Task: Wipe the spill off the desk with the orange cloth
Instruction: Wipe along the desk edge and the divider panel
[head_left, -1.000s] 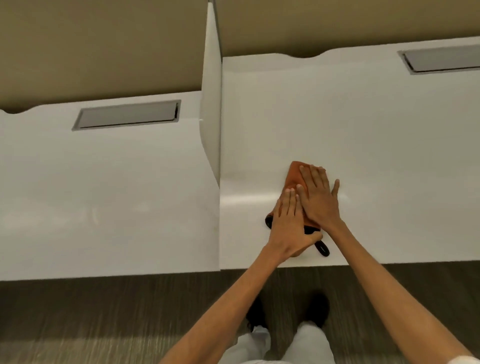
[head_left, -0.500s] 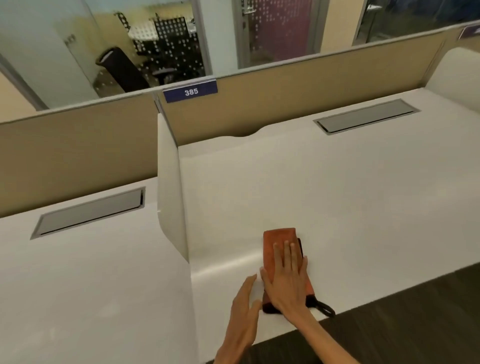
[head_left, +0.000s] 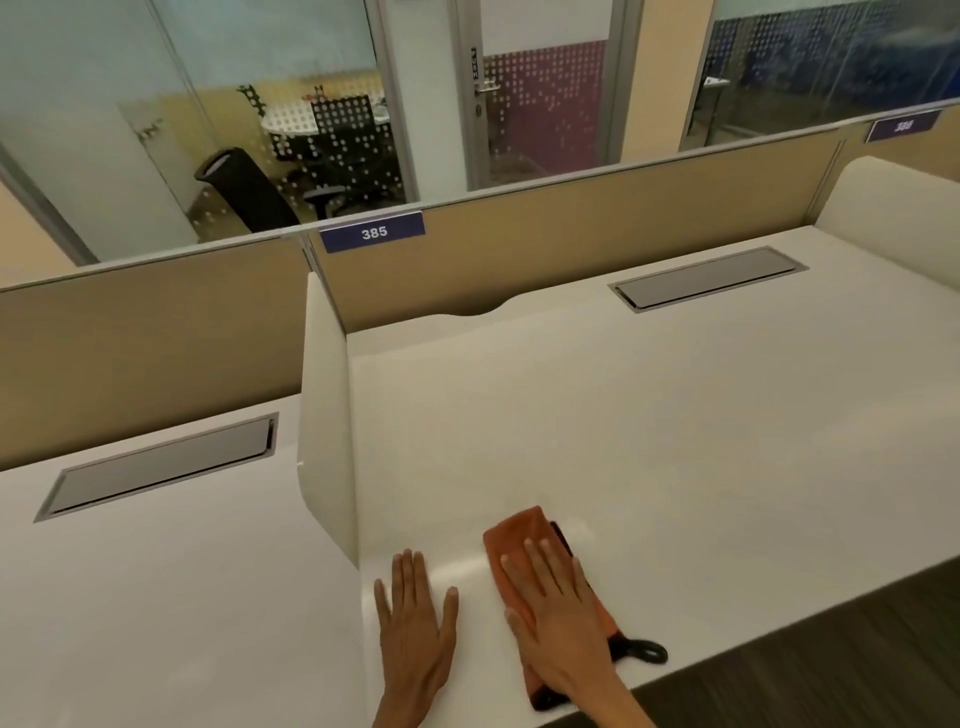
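Right hand (head_left: 558, 621) flat on orange cloth (head_left: 522, 538) (left hand (head_left: 415, 623) beside, on desk (head_left: 649, 441)).

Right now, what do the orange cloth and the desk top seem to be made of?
Orange cloth: likely microfibre or similar soft fabric, matte, folded, with a dark edge and loop. Desk: probably white laminate, smooth with a slight sheen, since it shows soft reflections. Neither is certain.

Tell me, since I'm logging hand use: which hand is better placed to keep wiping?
Right hand: it lies flat on the orange cloth. Left hand rests on bare desk beside it.
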